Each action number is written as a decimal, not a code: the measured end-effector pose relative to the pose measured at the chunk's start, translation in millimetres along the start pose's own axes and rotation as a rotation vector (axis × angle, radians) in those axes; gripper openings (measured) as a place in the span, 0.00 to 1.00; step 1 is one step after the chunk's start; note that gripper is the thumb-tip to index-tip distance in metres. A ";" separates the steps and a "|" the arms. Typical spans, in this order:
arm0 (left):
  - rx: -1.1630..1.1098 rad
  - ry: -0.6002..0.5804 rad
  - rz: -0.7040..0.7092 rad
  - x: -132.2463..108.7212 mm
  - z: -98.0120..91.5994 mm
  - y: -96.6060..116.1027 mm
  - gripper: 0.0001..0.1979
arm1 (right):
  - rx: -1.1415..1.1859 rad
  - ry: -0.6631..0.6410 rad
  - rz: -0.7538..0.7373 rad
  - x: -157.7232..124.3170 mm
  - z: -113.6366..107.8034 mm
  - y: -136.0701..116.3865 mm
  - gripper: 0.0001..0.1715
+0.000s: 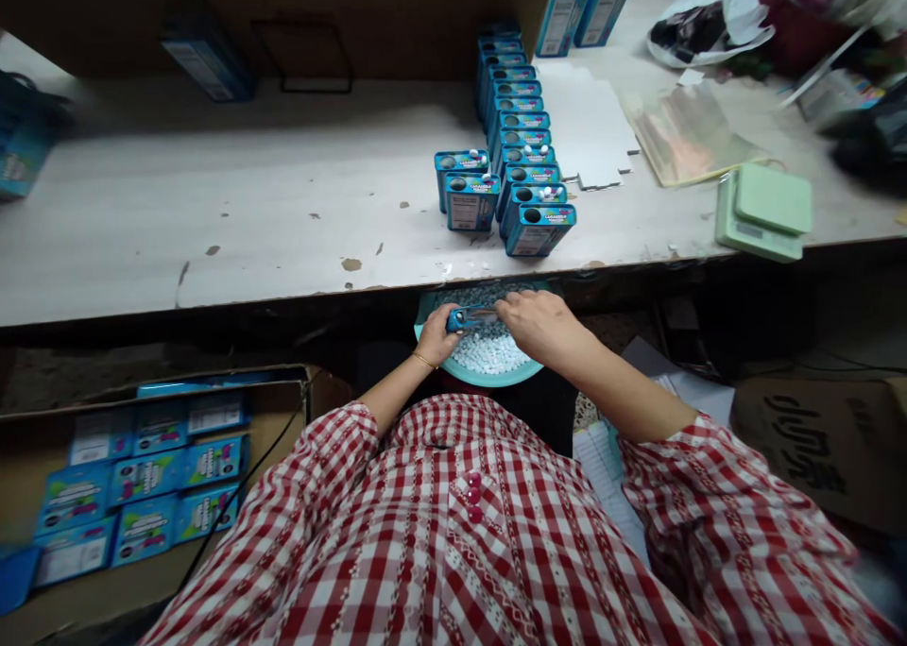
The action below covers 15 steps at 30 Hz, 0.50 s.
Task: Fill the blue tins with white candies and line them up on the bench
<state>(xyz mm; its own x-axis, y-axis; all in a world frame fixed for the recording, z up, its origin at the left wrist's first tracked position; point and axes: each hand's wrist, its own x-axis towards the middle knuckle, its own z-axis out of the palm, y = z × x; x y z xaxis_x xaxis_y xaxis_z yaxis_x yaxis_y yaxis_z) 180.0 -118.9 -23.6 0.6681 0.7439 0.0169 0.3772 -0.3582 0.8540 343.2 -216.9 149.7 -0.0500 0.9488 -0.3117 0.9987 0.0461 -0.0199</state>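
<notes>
A small blue rectangular tin [471, 319] sits held over a round teal plastic basin [496, 376] of small white candies [486, 353], the left hand [436, 336] closed around its left end, the right hand [542, 330] curled over its right end.

Upright tins [517, 155] on the workbench [213, 212], a scale [763, 213] to their right, a basin [496, 374] of candies [482, 353] below its front edge

Small blue tin [464, 320], one end hidden under the right hand's fingers [506, 308]
</notes>
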 end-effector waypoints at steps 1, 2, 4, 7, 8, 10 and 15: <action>-0.020 0.008 -0.008 -0.8 -0.8 -0.9 0.20 | -0.005 0.002 0.017 -3.8 3.5 7.7 0.17; -0.045 0.016 -0.014 -2.0 -2.1 -1.9 0.20 | -0.007 0.000 0.045 -7.3 10.3 17.7 0.17; -0.104 0.041 -0.019 -5.2 -6.2 -3.6 0.20 | 0.003 -0.029 0.119 -10.7 33.9 39.9 0.18; -0.187 0.113 -0.052 -10.9 -15.2 -5.4 0.21 | 0.124 -0.158 0.250 -0.9 86.7 57.8 0.18; -0.204 0.140 -0.071 -12.4 -18.4 -5.8 0.21 | 0.208 -0.198 0.271 7.0 105.0 55.5 0.17; -0.230 0.179 -0.104 -14.1 -24.4 -6.6 0.23 | 0.291 -0.212 0.271 28.2 136.7 39.0 0.16; -0.255 0.222 -0.126 -14.5 -36.3 -10.4 0.24 | 0.505 -0.122 0.254 75.6 173.6 -11.8 0.18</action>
<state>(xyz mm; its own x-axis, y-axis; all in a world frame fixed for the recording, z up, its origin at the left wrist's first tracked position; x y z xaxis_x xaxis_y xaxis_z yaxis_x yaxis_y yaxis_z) 143.1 -105.5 -13.9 0.4607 0.8875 -0.0080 0.2566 -0.1246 0.9585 326.8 -200.0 -38.5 0.1610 0.8666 -0.4723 0.8549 -0.3615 -0.3720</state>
